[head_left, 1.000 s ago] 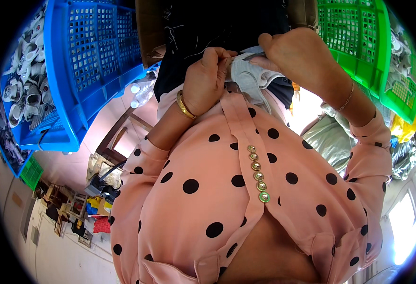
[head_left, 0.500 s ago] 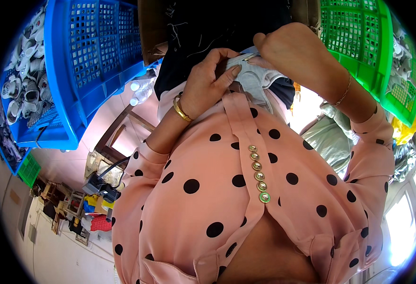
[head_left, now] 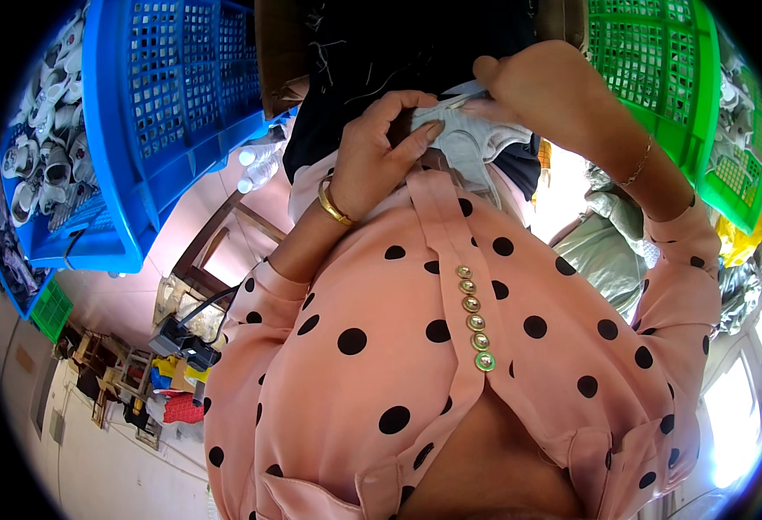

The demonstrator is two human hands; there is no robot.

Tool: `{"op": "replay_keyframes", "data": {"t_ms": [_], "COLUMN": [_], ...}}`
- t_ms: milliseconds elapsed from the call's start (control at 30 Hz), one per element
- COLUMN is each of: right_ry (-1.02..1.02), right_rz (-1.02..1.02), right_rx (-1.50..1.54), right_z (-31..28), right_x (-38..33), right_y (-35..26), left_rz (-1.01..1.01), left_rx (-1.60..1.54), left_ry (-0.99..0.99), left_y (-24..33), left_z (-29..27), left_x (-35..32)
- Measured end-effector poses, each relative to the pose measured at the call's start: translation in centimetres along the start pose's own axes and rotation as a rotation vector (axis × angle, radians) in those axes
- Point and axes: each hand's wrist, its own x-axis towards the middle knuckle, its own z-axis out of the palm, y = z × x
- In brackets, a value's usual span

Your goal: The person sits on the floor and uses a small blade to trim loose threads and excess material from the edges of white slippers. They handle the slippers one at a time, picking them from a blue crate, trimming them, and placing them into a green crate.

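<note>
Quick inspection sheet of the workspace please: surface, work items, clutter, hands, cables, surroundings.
Surface: no bench top seen; work is held close against the pink polka-dot top.
Work items: grey-white fabric piece, held between both hands.
Clutter: blue crate on the left holding small white shoes; green crate on the right; plastic bottles; grey bundle.
Hands: left hand, gold bangle at the wrist, fingers on the fabric; right hand grips its upper edge.
Cables: black lead running to a dark device.
Surroundings: wooden frame, pale wall, bright window lower right.
</note>
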Motion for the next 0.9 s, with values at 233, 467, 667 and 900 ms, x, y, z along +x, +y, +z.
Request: {"op": "replay_keyframes", "data": {"t_ms": [233, 467, 667, 900], "right_ry": [-0.094, -0.076, -0.077, -0.035], "right_rz": [0.054, 0.047, -0.043, -0.107], "right_rx": [-0.1, -0.048, -0.058, -0.001], "right_z": [-1.2, -1.4, -1.2, -0.9], "right_x": [-0.8, -0.8, 0.1, 0.6], "right_y": [0.5, 0.3, 0.2, 0.3], "left_rz": [0.297, 0.337, 0.329, 0.323], "left_rx": [0.244, 0.37, 0.467, 0.48], "left_ry": [0.108, 0.127, 0.084, 0.088], "left_y": [0.6, 0.9, 0.9, 0.6], "left_z": [0.4, 0.4, 0.5, 0.7], "left_x": [1.2, 1.8, 1.9, 1.8]}}
